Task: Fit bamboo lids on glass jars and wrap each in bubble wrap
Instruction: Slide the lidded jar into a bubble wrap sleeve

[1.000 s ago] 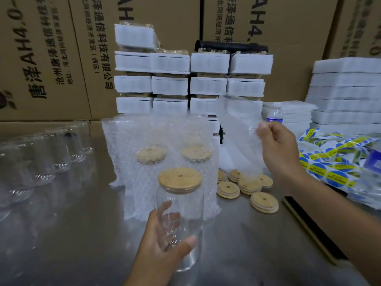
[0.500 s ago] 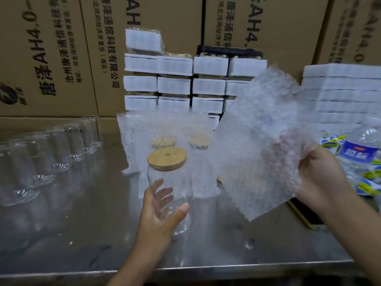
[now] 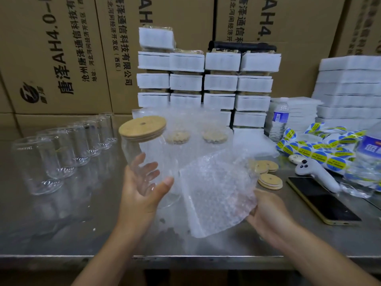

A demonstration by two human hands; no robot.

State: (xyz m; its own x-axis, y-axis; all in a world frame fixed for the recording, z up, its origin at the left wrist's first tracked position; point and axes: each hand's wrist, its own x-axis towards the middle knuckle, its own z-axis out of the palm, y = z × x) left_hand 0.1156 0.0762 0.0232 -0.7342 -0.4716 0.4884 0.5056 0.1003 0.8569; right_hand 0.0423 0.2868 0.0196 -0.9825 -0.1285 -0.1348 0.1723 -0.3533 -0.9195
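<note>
- Grips the glass jar (image 3: 148, 162) in the left hand (image 3: 142, 195), with fingers curled behind the clear wall and showing through it, and the thumb across the front. Holds it raised and tilted, probably to lay its side onto the wrap.
- Shows the bamboo lid (image 3: 142, 128) already seated on the jar mouth, above the left fingers. Looks like a pale, flat, matte disc with a small centre hole.
- Grips the bubble wrap sheet (image 3: 216, 193) at its near edge in the right hand (image 3: 268, 213), fingers mostly hidden beneath it. Spreads it just beside the left thumb, seemingly as a bed for rolling; cannot tell whether it touches the jar.
- Pairs soft, cloudy, pimpled film, limp at the corners, with hard, slick glass that calls for a full-round hold.
- Leaves two wrapped jars (image 3: 185, 133) standing beyond the left fingertips, their lids blurred through the film.
- Has loose bamboo lids (image 3: 268, 176) in short stacks beyond the right fingers, within easy reach.
- Lines up empty jars (image 3: 61, 153), lidless, well left of the left hand on the steel table (image 3: 61, 234).
- Parks a phone (image 3: 323, 201) and a white controller (image 3: 315, 174) right of the right hand, out of the wrapping space.
</note>
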